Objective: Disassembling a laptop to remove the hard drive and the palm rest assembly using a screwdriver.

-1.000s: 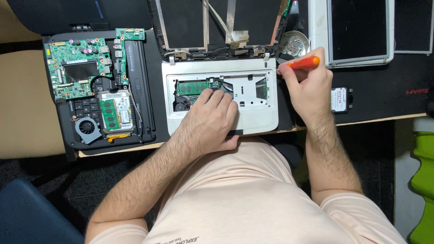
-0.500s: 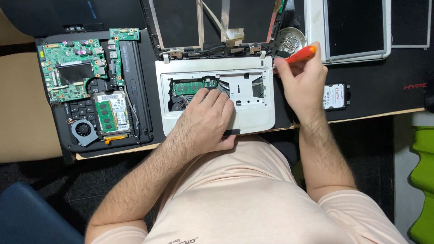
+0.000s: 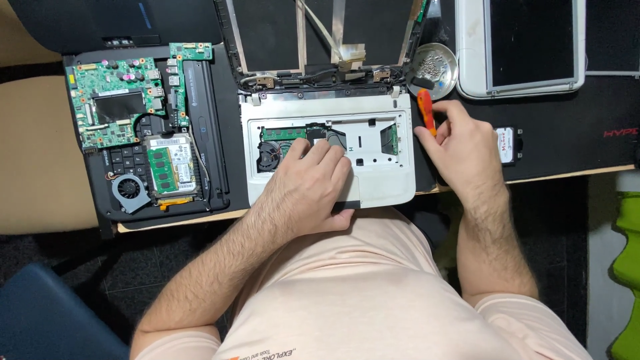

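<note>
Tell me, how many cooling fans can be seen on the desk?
2. One round fan sits in the black laptop base on the left; another fan shows inside the white laptop, beside the left hand. Others may be hidden.

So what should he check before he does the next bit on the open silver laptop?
1. Left hand steadying the silver laptop base: ok, it rests flat on it.
2. Orange screwdriver gripped in the right hand: ok.
3. Screwdriver tip on a screw: cannot tell, the tip is hidden.
4. Loose screws kept together: ok, they lie in the round metal dish.
5. Base fully on the desk: not ok, its front edge overhangs toward the person.
6. Fingers clear of the small black fan: ok.
</note>
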